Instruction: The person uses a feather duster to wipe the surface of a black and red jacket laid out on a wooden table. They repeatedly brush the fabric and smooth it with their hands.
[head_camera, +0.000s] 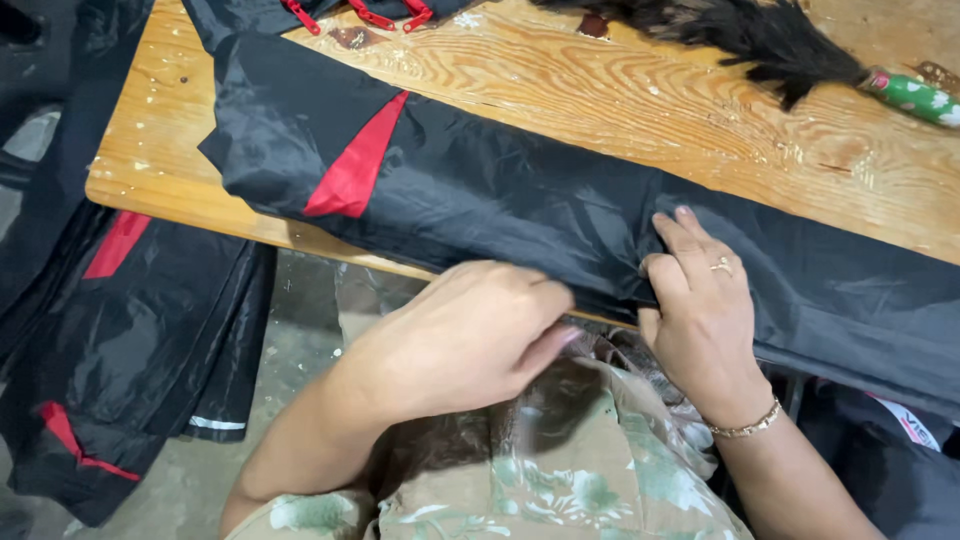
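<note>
Black waterproof garment (520, 190), folded into a long strip, lies diagonally across the wooden table (640, 100), near edge hanging just over the table's front edge. Red triangular panel (352, 165) on its left part.

Right hand (700, 300): flat on the garment at the front edge, fingers together and slightly bent, pressing the fabric down. Ring on one finger, chain bracelet (748, 424) at the wrist.

Left hand (470, 330): at the same front edge, just left of the right hand, fingers curled together. Fingertips touch the fabric edge; can't tell if they pinch it.

Further out: black feather duster (740, 35) with green patterned handle, top right of table, well apart from the hands. Red clips (360, 14) on more black fabric at the table's far edge. More black garments with red trim (120, 330) hang off the left end of the table towards the concrete floor (300, 350). Person wears a beige top with green floral print (560, 470).
</note>
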